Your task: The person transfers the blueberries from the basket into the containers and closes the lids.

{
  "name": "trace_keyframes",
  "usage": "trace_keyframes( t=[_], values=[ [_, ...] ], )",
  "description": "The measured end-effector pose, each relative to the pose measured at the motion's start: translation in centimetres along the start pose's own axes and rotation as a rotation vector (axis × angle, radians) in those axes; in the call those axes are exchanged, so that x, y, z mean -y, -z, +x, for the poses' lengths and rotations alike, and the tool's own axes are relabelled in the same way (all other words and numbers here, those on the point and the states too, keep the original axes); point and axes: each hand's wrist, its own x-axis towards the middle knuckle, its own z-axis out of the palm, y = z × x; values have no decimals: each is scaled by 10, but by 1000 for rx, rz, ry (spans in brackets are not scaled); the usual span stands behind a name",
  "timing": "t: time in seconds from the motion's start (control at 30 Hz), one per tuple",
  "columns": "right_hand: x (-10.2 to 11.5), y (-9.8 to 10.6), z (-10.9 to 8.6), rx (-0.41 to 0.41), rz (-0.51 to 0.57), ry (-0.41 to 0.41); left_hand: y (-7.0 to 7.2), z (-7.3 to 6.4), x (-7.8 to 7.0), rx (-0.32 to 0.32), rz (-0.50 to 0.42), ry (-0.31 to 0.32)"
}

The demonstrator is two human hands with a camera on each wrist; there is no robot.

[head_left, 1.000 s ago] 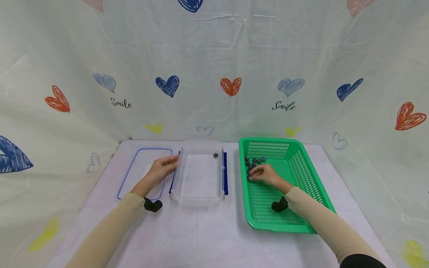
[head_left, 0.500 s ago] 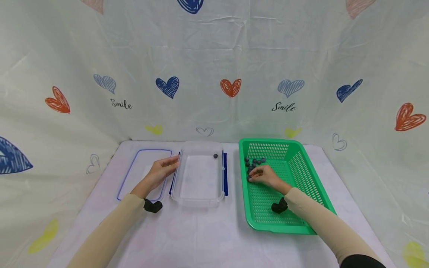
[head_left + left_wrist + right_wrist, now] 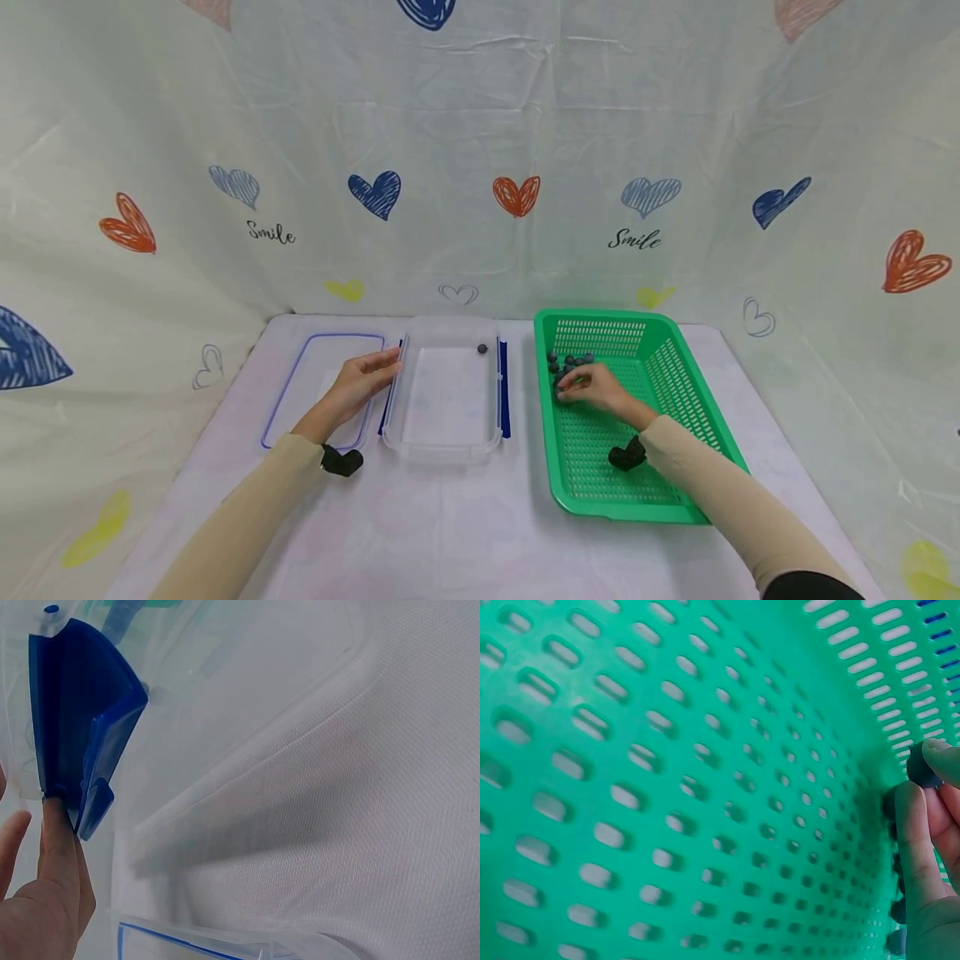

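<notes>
In the head view a clear plastic container [image 3: 450,446] with blue side latches stands at the middle of the table, with one blueberry [image 3: 482,349] at its far right. My left hand [image 3: 358,387] touches its left side. The left wrist view shows straight fingers [image 3: 61,855] against the lower end of a hanging blue latch [image 3: 86,712]. My right hand [image 3: 596,392] is inside the green basket [image 3: 630,508], at its left side. In the right wrist view it pinches a dark blueberry [image 3: 922,766] between thumb and finger. Several blueberries [image 3: 570,361] lie beside it, partly hidden by the hand.
A clear lid with a blue seal [image 3: 300,367] lies on the table left of the container, partly behind my left hand. Past the table's far edge hangs a pale curtain [image 3: 465,108] with printed hearts. A strip of tabletop [image 3: 521,467] separates container and basket.
My right hand shifts very slightly up within the basket, at the left group of blueberries. The left hand and the container stay in place.
</notes>
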Motion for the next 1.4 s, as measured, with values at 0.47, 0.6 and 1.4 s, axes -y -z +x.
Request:
trace_keyframes(
  t=[0.47, 0.6, 1.4],
  values=[
    [12, 15, -2, -40, 35, -61, 1, 0, 0, -12, 0, 0],
    [15, 21, -3, -55, 67, -56, 1, 1, 2, -12, -5, 2],
    [70, 37, 9, -93, 151, 9, 2, 0, 2, 6, -28, -34]
  ],
)
